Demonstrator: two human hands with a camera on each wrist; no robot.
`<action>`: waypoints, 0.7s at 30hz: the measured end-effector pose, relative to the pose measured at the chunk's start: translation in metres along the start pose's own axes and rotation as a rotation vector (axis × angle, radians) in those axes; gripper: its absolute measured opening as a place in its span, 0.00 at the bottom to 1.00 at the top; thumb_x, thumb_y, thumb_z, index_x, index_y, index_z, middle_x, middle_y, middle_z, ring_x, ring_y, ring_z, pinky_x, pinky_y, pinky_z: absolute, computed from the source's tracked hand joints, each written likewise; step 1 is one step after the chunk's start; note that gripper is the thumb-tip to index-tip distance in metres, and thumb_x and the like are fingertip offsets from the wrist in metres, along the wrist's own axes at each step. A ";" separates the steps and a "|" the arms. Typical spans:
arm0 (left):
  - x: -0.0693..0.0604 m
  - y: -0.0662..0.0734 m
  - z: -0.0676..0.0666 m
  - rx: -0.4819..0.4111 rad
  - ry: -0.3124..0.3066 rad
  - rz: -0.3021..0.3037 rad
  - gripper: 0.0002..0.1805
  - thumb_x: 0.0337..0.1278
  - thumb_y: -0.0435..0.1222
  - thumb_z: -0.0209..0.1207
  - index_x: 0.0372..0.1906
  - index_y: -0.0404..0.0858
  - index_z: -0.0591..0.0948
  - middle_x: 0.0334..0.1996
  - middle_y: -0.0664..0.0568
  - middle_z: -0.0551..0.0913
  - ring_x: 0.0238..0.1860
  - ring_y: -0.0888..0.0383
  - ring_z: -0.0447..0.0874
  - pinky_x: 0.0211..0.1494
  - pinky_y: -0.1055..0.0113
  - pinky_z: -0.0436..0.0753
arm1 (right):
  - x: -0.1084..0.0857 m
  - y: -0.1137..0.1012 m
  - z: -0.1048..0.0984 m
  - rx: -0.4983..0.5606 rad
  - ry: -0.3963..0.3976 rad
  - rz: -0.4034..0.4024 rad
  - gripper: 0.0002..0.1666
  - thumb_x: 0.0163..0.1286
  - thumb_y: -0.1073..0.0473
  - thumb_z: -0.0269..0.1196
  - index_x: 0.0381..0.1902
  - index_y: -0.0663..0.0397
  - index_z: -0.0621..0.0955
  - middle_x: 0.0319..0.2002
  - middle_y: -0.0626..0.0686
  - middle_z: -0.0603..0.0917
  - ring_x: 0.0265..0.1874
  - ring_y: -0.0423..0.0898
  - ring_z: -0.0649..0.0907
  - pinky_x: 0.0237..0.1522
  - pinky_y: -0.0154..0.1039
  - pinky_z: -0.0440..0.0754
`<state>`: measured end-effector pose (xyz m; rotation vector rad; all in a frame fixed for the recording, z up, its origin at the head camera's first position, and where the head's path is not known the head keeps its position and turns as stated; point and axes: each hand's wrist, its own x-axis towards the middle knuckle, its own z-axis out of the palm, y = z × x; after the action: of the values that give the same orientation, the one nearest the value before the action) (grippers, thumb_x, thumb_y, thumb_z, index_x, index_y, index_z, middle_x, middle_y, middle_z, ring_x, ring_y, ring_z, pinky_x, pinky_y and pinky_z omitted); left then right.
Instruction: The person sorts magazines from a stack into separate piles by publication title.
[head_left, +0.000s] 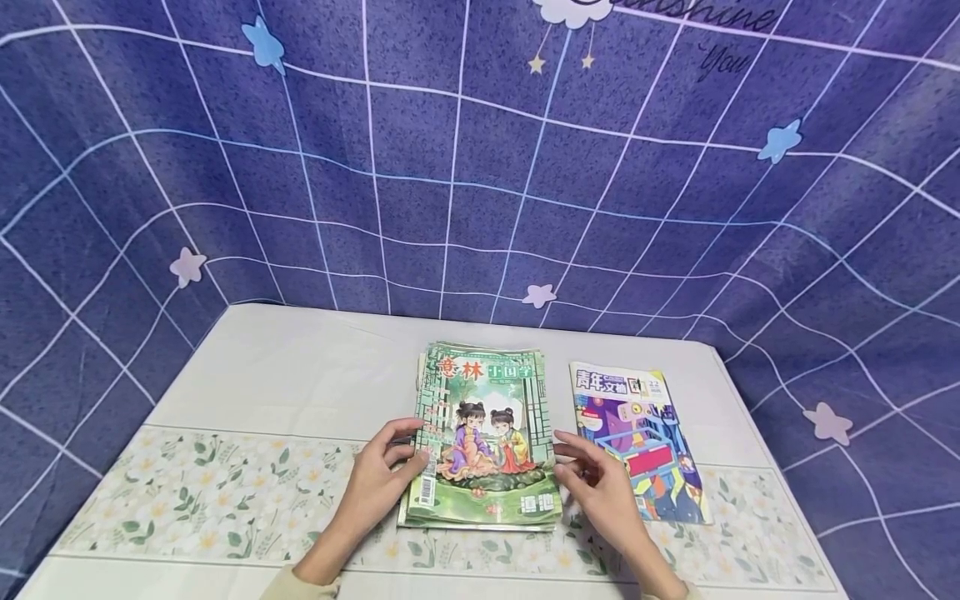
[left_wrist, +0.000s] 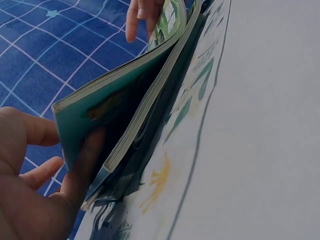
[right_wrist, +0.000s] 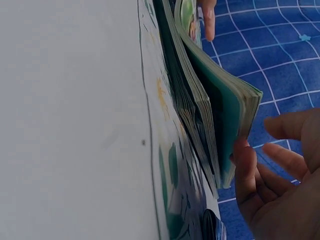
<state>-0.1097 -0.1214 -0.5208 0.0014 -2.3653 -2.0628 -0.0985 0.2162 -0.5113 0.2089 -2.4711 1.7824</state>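
Note:
A stack of magazines point(head_left: 495, 417) lies before me, its top one green with two illustrated figures on the cover. At its left side is my left hand point(head_left: 386, 462). In the left wrist view, the thumb point(left_wrist: 90, 150) reaches beneath the raised edge of the top magazine point(left_wrist: 100, 97); the other fingers are beside that edge. My right hand point(head_left: 596, 483) is at the opposite side. Its thumb point(right_wrist: 245, 155) touches the raised edge of the top magazine point(right_wrist: 245, 105) from below, while the other fingers extend apart from it.
A separate purple magazine point(head_left: 641, 446) lies right of the stack, partly behind my right hand. The white table point(head_left: 300, 367) has a floral band point(head_left: 225, 496) across its front. A blue gridded curtain point(head_left: 487, 167) with stars encloses the back and sides.

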 end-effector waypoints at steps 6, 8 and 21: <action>-0.001 0.000 0.000 0.004 -0.022 0.005 0.28 0.73 0.30 0.71 0.74 0.38 0.79 0.67 0.40 0.80 0.49 0.56 0.90 0.55 0.67 0.86 | 0.000 0.002 -0.002 0.059 -0.038 0.054 0.29 0.74 0.68 0.73 0.71 0.62 0.83 0.56 0.63 0.89 0.42 0.42 0.87 0.40 0.33 0.84; 0.000 0.000 0.001 0.010 -0.022 0.002 0.29 0.73 0.29 0.71 0.74 0.38 0.79 0.67 0.41 0.80 0.49 0.57 0.90 0.56 0.68 0.86 | 0.000 0.001 -0.002 0.094 -0.055 0.085 0.30 0.74 0.69 0.72 0.72 0.62 0.82 0.57 0.64 0.87 0.44 0.43 0.87 0.43 0.34 0.85; 0.000 0.001 0.002 0.013 -0.001 0.019 0.29 0.73 0.25 0.66 0.76 0.37 0.77 0.67 0.39 0.80 0.51 0.53 0.90 0.55 0.68 0.86 | 0.003 -0.007 0.000 0.247 -0.091 0.198 0.32 0.76 0.70 0.71 0.75 0.65 0.79 0.63 0.65 0.82 0.49 0.44 0.87 0.47 0.34 0.89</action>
<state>-0.1100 -0.1190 -0.5203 -0.0218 -2.3695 -2.0391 -0.1008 0.2138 -0.5040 0.0636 -2.3987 2.2074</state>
